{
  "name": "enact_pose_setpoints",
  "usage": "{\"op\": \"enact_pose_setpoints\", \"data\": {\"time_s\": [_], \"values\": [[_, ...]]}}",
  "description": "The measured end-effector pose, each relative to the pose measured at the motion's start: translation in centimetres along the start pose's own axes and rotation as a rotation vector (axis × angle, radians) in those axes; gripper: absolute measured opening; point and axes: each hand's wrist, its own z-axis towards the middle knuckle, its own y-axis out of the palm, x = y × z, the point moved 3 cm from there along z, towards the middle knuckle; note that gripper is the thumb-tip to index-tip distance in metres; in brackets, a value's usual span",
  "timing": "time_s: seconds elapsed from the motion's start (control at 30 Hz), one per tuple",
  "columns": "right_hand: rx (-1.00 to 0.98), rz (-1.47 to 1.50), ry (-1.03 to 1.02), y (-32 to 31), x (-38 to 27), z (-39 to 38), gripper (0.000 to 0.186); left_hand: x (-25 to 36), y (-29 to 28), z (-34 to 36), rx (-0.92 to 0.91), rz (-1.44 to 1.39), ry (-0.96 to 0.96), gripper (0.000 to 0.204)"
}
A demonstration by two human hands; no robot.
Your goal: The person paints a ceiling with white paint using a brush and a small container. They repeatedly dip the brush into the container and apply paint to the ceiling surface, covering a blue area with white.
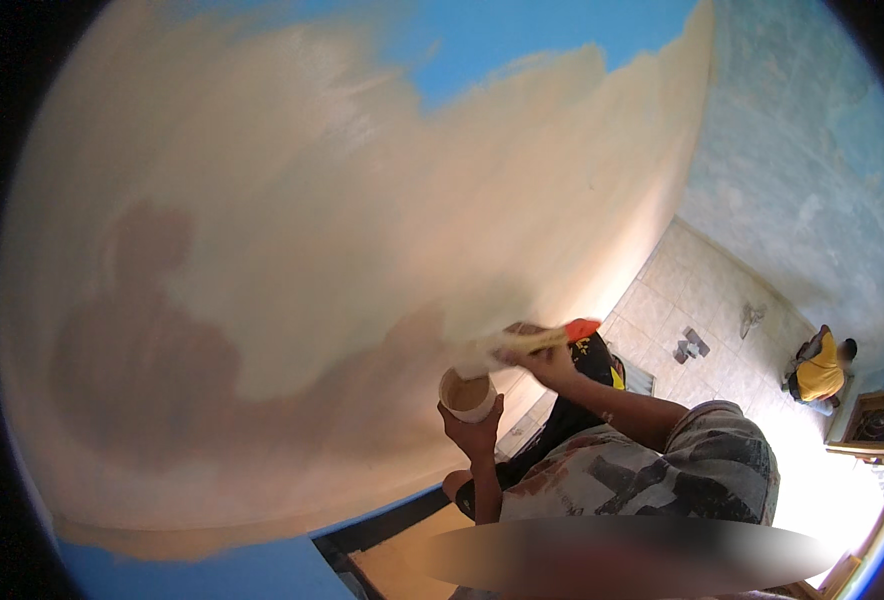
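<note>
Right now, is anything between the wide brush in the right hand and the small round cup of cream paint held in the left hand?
Nothing visible. The wide brush in the right hand hangs just above the small round cup of cream paint, which the left hand holds from below beside the cream-painted wall.

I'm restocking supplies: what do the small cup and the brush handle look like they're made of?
The cup, in the left hand, looks like pale, matte plastic or paper; too small to tell. The brush, in the right hand, has an orange end, likely glossy plastic, with cream paint on its bristles.
</note>
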Motion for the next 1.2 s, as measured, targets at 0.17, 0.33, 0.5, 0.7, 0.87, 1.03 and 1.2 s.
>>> {"op": "enact_pose_setpoints", "data": {"time_s": [0.17, 0.33, 0.5, 0.7, 0.87, 1.03, 1.2], "values": [[0.414, 0.308, 0.013, -9.2, -1.1, 6.7, 0.043, 1.2, -0.5, -1.0, -0.02, 0.033, -0.012, 0.078], [0.695, 0.137, -0.462, -23.0, -8.8, 17.7, 0.023, 0.3, -0.8, -1.5, -0.049, 0.031, -0.019, 0.08], [0.825, -0.049, -0.911, -32.8, -16.3, 27.4, 0.029, 0.3, -0.9, -2.2, -0.081, 0.071, -0.022, 0.082], [1.001, -0.677, -0.82, -32.4, -18.3, 32.8, 0.033, -1.7, -1.1, -3.3, -0.089, 0.126, -0.088, 0.085], [0.907, -0.818, -1.051, -21.5, -16.3, 33.2, 0.023, -2.2, -0.9, -3.2, -0.087, 0.127, -0.081, 0.084], [0.482, -0.261, -0.934, -6.8, -17.9, 25.8, 0.022, -0.7, 0.4, -2.7, -0.14, 0.112, -0.016, 0.082], [0.254, -0.228, -0.516, -5.3, -18.3, 24.3, 0.03, 0.7, 1.5, -2.6, -0.251, 0.103, -0.074, 0.081]]}}
